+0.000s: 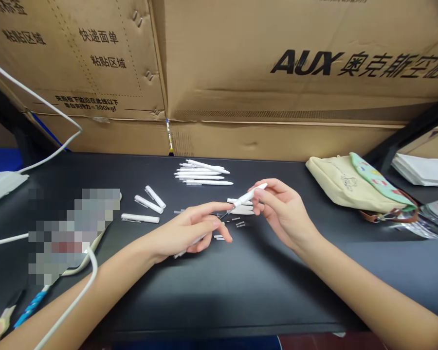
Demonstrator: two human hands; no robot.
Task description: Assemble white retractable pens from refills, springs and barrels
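Pinching a white pen barrel, the right hand lifts it above the black worktop, its tip meeting a thin refill that runs from the left hand, whose curled fingers also cradle a white pen piece; more white pens lie in a stack beyond.

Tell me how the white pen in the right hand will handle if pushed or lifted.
The white pen looks light and stiff, probably plastic. Its slim round barrel may roll if pushed. The thin dark tip poking from it could bend easily.
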